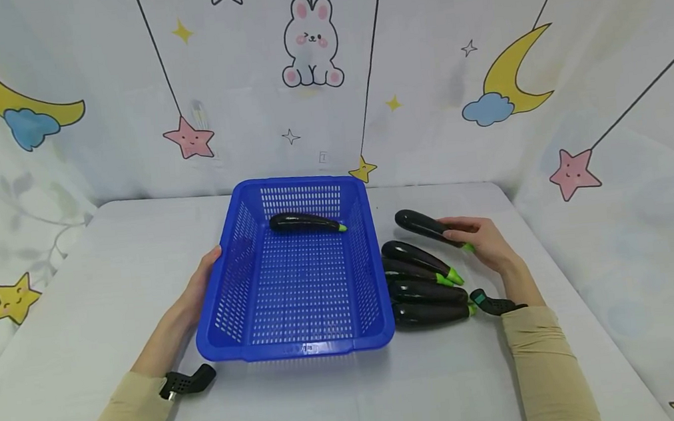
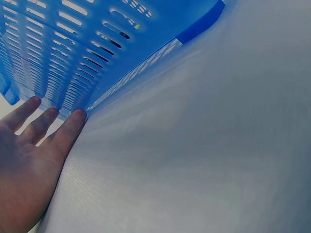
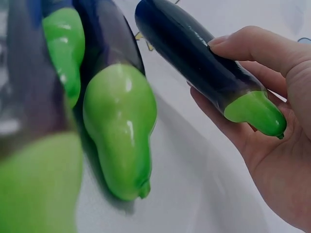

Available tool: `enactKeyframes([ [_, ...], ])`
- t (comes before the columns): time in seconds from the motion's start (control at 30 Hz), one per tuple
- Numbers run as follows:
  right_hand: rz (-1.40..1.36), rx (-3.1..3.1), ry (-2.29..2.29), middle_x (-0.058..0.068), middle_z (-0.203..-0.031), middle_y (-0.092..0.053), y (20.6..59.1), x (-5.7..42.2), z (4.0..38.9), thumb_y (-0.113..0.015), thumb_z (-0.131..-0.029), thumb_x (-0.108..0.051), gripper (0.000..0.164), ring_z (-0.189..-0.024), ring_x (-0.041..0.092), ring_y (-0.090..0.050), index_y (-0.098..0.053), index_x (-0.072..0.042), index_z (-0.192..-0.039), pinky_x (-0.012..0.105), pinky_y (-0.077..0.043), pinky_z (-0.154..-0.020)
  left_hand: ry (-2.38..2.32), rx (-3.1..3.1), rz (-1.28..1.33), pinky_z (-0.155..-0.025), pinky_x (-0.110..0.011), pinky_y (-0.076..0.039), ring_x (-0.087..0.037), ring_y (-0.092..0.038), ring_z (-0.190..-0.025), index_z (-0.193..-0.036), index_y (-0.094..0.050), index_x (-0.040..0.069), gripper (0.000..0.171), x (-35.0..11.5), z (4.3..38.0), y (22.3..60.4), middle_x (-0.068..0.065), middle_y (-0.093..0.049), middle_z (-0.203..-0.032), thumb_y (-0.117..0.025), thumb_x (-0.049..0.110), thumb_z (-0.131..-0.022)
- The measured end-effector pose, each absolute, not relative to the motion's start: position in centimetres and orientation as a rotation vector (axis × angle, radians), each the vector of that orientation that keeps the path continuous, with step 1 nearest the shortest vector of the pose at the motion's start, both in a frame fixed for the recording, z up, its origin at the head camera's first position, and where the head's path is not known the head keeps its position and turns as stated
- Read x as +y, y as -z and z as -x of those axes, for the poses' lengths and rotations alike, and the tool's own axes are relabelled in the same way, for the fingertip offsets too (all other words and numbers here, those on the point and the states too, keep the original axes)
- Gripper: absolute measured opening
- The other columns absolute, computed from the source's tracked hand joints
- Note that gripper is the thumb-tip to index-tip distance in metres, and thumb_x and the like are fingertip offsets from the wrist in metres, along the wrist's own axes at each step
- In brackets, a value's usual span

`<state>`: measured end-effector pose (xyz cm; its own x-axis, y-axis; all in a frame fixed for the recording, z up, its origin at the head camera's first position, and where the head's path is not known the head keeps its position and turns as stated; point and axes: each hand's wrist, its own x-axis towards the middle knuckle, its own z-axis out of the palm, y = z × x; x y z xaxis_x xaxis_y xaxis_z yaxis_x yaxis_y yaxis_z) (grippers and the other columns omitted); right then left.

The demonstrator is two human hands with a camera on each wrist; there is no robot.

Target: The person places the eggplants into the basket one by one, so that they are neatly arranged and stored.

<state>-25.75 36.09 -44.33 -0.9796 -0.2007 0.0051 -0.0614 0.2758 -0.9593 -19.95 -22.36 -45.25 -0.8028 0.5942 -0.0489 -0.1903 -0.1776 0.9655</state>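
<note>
One eggplant (image 1: 417,223) is in the grasp of the right hand (image 1: 478,238), thumb on the glossy dark skin, fingers curled round beneath, near the green cap. Its long blunt end juts out beyond the fingertips; whether it is lifted off the table (image 1: 449,388) I cannot tell. That off-centre hold looks like the main weakness: the far end could dip, and the smooth skin could let the eggplant twist or slide out. Four loose eggplants (image 1: 418,257) lie close together on the wearer's side of the grip, so a low sweep of the wrist could knock one and set it rolling. Left of the grip is the blue basket (image 1: 253,353); its right rim could catch the blunt end if that is carried too low. On the basket's far side from the grip, the left hand (image 1: 198,286) lays straight fingers on the outer wall without clasping it, so a bump from the right might shove or tip the basket. Another eggplant (image 1: 302,223) lies inside, near the back wall; something dropped carelessly could strike it.
</note>
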Motion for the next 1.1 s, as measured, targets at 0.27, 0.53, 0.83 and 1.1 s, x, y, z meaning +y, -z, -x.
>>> enactKeyframes([
  [0.27,0.207,2.460,1.786,-0.012,-0.117,-0.070,43.3,35.6,25.9,-0.072,-0.094,-0.018,0.045,-0.108,0.007,-0.063,-0.061,0.000,-0.134,0.019,-0.052,-0.086,-2.011,1.584,-0.482,-0.081,-0.037,-0.058,-0.018,-0.063,-0.102,-0.157,-0.001,0.004,0.084,-22.2,19.8,44.8,-0.013,-0.053,-0.124,-0.023,0.062,-0.101],
  [0.53,0.238,2.542,1.679,-0.011,-0.118,-0.070,40.7,34.2,24.6,-0.071,-0.095,-0.022,0.043,-0.107,0.007,-0.062,-0.063,-0.003,-0.133,0.020,-0.050,-0.086,-2.006,1.627,-0.455,-0.082,-0.039,-0.057,-0.020,-0.063,-0.103,-0.158,-0.001,0.005,0.084,-22.2,19.8,45.0,-0.015,-0.051,-0.126,-0.022,0.062,-0.100],
  [0.83,0.221,2.624,1.643,-0.009,-0.124,-0.067,41.3,34.4,25.4,-0.069,-0.096,-0.029,0.043,-0.113,0.007,-0.059,-0.063,-0.011,-0.135,0.019,-0.048,-0.089,-2.005,1.608,-0.455,-0.082,-0.039,-0.057,-0.020,-0.063,-0.103,-0.158,-0.001,0.004,0.085,-22.1,19.6,44.7,-0.014,-0.052,-0.125,-0.023,0.063,-0.100],
  [1.1,0.308,2.640,1.694,-0.010,-0.130,-0.064,40.9,34.1,25.4,-0.069,-0.097,-0.028,0.044,-0.119,0.003,-0.056,-0.062,-0.012,-0.137,0.016,-0.048,-0.090,-2.008,1.632,-0.467,-0.081,-0.038,-0.057,-0.019,-0.063,-0.102,-0.158,-0.002,0.005,0.084,-22.3,19.9,45.3,-0.015,-0.052,-0.124,-0.022,0.062,-0.101],
])
